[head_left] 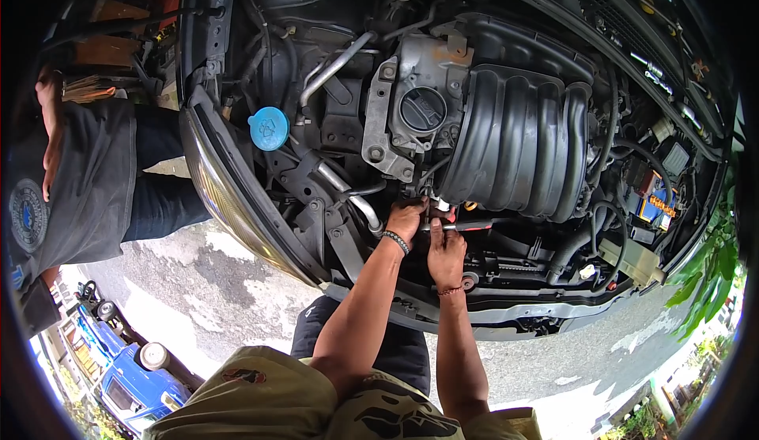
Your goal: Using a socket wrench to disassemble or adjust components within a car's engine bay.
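Observation:
Both of my hands reach into the gap between the front of the engine and the radiator support. My left hand, with a dark beaded bracelet, is closed at the metal parts below the oil filler cap; what its fingers hold is hidden. Just right of it, my right hand is closed on a hand tool with a metal shank and a red and black handle, lying roughly level. The tool's exact kind cannot be made out. Above the right hand curves the ribbed black intake manifold.
A blue washer-fluid cap and the headlight lie left. At right are the battery, a pale reservoir and leaves. Another person stands at the far left, near a blue vehicle. Brackets and hoses surround the gap.

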Motion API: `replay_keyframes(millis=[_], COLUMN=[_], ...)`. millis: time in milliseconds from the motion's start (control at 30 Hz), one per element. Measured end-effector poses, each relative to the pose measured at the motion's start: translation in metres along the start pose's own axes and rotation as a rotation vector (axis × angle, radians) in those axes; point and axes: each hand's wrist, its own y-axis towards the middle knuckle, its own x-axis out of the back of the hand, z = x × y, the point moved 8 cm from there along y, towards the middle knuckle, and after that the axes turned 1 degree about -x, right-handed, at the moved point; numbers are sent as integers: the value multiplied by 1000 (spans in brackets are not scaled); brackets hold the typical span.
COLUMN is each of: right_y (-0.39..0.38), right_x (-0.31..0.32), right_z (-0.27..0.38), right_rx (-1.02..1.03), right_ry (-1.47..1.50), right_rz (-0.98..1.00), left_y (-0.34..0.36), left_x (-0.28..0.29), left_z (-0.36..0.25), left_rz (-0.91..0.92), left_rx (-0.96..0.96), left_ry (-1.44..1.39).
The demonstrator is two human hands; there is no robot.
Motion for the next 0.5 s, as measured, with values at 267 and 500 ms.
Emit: replay_keyframes(millis=[267,500], right_y=[2,0], right_x=[0,-2], right_z=[-4,-13], right_rx=[-55,-52], right_ry=[-57,-52], right_rz=[62,58], left_y=[62,75], left_x=[25,26], left_z=[21,31], left_rz=[-88,-99], left_rx=[-147,-253], left_ry=[-181,-277])
